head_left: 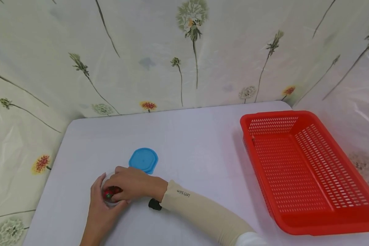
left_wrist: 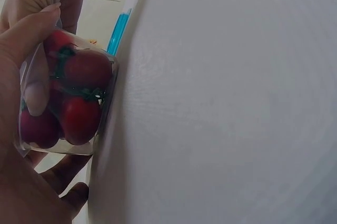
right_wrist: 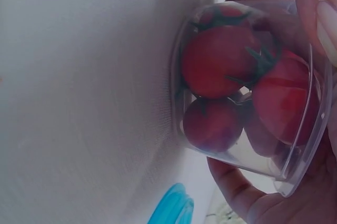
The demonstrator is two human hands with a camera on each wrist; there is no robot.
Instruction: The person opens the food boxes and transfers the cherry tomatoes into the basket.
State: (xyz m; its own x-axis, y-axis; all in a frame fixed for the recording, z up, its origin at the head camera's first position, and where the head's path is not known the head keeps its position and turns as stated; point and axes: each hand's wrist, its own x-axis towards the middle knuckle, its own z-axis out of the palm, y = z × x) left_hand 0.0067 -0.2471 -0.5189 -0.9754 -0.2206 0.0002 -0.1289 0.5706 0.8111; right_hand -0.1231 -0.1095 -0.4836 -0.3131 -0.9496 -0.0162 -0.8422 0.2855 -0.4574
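Observation:
A small clear plastic container (left_wrist: 68, 146) holding several red tomatoes (left_wrist: 81, 119) with green stems stands on the white table, left of its middle. My left hand (head_left: 102, 213) grips it, thumb on the near side and fingers round the left side. From the right, my right hand (head_left: 133, 182) reaches over the rim, its fingers down among the tomatoes. In the left wrist view one fingertip shows through the clear wall. Whether those fingers pinch a tomato is hidden. Just behind the right hand lies a blue lid (head_left: 144, 159), flat on the table.
A large red slotted basket (head_left: 323, 229) sits at the table's right side. By my right wrist is a small black object (head_left: 155, 204), partly hidden by the sleeve. A flower-patterned sheet (head_left: 160, 78) hangs behind the table and along its sides.

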